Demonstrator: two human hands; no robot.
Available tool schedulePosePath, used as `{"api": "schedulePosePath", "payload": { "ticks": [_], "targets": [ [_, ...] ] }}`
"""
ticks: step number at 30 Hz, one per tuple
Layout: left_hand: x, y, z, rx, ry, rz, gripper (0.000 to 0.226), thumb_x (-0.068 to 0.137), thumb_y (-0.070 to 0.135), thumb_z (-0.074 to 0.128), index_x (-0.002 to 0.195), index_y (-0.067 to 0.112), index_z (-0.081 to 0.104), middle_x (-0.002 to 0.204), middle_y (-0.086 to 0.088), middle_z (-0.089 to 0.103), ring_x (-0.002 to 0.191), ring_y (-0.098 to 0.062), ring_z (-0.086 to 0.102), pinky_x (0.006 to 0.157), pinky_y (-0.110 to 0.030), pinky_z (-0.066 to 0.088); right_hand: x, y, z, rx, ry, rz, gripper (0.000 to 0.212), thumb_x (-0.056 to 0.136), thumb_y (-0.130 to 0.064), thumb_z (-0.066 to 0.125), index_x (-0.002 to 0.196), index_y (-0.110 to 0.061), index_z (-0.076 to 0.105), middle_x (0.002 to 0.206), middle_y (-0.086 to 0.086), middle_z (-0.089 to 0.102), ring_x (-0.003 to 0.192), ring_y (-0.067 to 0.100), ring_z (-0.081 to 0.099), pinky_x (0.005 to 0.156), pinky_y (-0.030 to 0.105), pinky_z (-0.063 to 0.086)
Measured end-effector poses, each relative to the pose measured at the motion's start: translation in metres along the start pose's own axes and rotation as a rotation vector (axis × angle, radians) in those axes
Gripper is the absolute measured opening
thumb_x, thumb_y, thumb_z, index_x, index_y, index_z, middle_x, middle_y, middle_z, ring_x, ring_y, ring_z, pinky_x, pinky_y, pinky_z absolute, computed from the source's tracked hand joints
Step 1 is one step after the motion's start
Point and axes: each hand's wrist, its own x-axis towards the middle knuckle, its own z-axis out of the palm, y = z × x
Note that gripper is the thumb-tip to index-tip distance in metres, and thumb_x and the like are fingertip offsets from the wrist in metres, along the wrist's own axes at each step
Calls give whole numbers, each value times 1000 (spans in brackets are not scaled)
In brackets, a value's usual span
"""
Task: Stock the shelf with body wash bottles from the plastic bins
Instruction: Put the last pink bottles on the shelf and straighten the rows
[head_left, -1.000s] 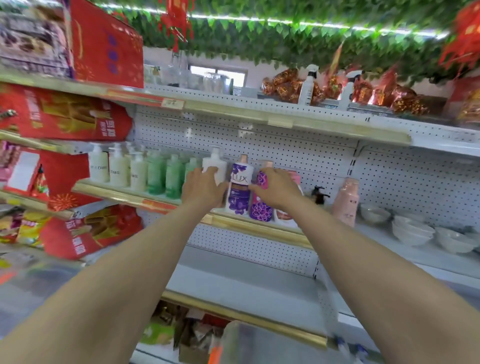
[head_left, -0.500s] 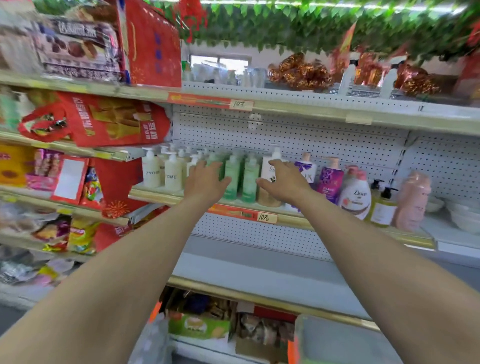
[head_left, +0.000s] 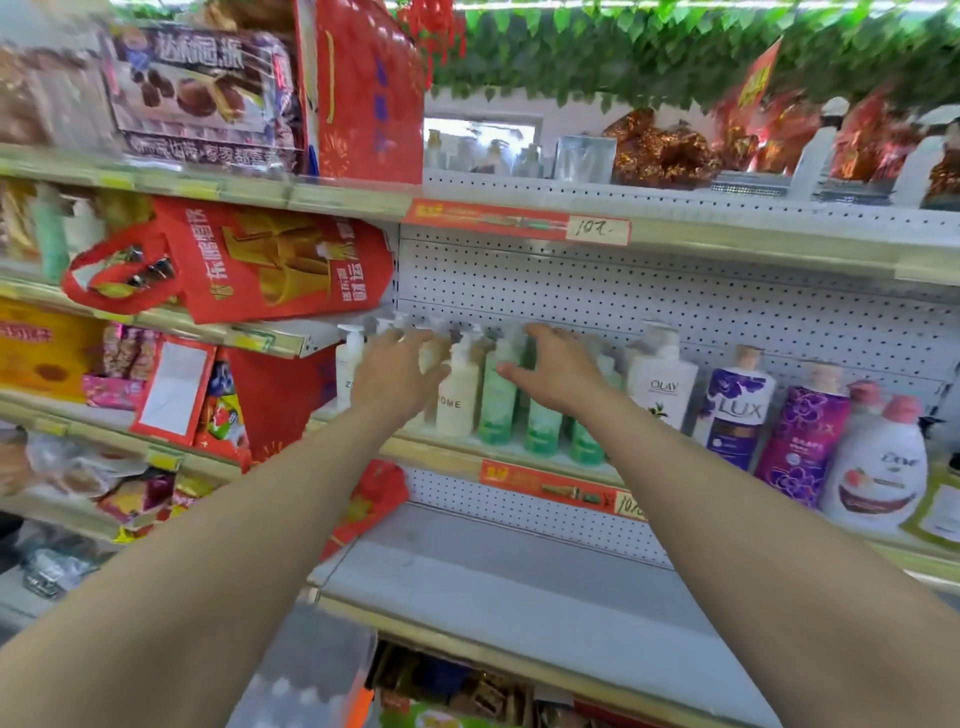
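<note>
A row of pump bottles stands on the middle shelf (head_left: 457, 457): cream bottles (head_left: 457, 400) at the left, green bottles (head_left: 496, 405) beside them, then a white Olay bottle (head_left: 662, 384), purple Lux bottles (head_left: 735, 415) and a white Dove bottle (head_left: 878, 473). My left hand (head_left: 392, 376) reaches over the cream bottles with fingers spread, holding nothing. My right hand (head_left: 558, 371) hovers in front of the green bottles with relaxed fingers; whether it touches them is unclear.
Red gift bags (head_left: 270, 270) and snack boxes (head_left: 197, 98) fill the shelves at the left. A bare lower shelf (head_left: 519, 582) runs under the bottles, with cartons (head_left: 467, 691) below it. A translucent plastic bin (head_left: 306, 670) shows at the bottom. Gold-wrapped goods (head_left: 660, 150) sit on the top shelf.
Both hands have moved left along the row, from the Lux and Olay bottles to the cream and green ones. The view has panned left with them.
</note>
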Motion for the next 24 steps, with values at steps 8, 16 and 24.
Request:
{"api": "schedulePosePath", "payload": {
  "ticks": [8, 16, 24],
  "targets": [
    [54, -73, 11, -72, -51, 35, 61, 82, 45, 73, 138, 33, 52, 144, -13, 49, 133, -34, 41, 106, -47, 39, 53, -15, 54, 49, -67, 36, 77, 87, -53, 67, 150, -21, 35, 151, 9, 41, 141, 29, 35, 105, 39, 38],
    [107, -133, 20, -138, -98, 36, 59, 82, 41, 75, 137, 32, 53, 144, -14, 46, 134, -32, 40, 106, -44, 39, 92, -37, 94, 51, -43, 126, 77, 86, -50, 70, 149, -20, 37, 149, 6, 45, 134, 28, 44, 104, 36, 39],
    [171, -197, 26, -73, -195, 169, 75, 77, 45, 78, 143, 32, 46, 155, -13, 33, 145, -30, 25, 114, -48, 31, 134, -85, 136, 83, 51, 160, 74, 83, -46, 75, 145, -21, 43, 144, 2, 51, 129, 25, 51, 97, 32, 41]
  ]
}}
